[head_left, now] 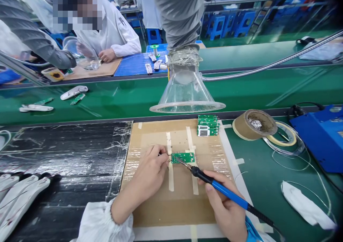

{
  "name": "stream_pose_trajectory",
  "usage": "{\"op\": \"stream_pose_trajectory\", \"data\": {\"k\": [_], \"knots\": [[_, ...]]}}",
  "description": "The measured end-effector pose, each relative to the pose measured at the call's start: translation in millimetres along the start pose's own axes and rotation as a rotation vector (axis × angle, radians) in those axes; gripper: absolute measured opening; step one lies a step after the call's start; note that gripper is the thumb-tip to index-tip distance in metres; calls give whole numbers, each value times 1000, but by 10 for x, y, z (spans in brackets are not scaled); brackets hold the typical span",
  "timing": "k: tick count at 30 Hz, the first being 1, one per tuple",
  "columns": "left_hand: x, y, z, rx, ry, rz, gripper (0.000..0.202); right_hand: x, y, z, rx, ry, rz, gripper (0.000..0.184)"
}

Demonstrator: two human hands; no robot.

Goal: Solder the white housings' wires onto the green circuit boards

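A green circuit board (183,157) lies flat on the brown cardboard mat (160,210), between strips of masking tape. My left hand (152,167) is at the board's left end, fingers pinched on a thin dark wire (169,155) that meets the board's edge; its far end is hidden by the fingers. A blue and black soldering iron (227,192) rests in my right hand (225,202), gripped like a pen. Its metal tip points left and meets the left half of the board, or hovers just over it; I cannot tell which.
A clear fume hood (187,95) hangs above the mat. Behind the board sit stacked circuit boards (207,125). At right are a cardboard tape roll (254,124), loose wire and a blue box (321,138). White casings (24,195) lie left. A co-worker (107,31) sits opposite.
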State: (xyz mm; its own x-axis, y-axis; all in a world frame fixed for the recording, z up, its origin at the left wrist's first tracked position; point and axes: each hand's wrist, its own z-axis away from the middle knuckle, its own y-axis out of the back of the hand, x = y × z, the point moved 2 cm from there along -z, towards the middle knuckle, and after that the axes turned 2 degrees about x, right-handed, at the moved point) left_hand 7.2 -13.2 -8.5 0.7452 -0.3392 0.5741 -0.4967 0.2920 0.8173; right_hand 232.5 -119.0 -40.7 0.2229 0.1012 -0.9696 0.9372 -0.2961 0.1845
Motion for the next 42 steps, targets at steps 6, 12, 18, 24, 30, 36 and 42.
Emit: {"op": "stream_pose_trajectory", "data": {"k": [6,12,18,24,30,36,42], "knots": [[-9,10,16,18,-26,4,26,10,8,-38,-39,44,14,25],[-3,-5,25,41,-60,-33,26,58,17,-18,-73,44,26,25],[-3,0,37,50,-73,-42,28,21,-13,-13,-71,-28,23,20],[-1,-11,38,59,-80,-54,29,8,-26,1,-44,-84,10,19],[-4,-15,38,53,-84,-54,29,31,18,-46,-63,39,51,24],[-2,-7,31,34,-77,-56,30,19,0,-27,-44,-5,44,21],[4,-5,46,55,-87,-67,28,24,18,-41,-59,27,36,22]]}}
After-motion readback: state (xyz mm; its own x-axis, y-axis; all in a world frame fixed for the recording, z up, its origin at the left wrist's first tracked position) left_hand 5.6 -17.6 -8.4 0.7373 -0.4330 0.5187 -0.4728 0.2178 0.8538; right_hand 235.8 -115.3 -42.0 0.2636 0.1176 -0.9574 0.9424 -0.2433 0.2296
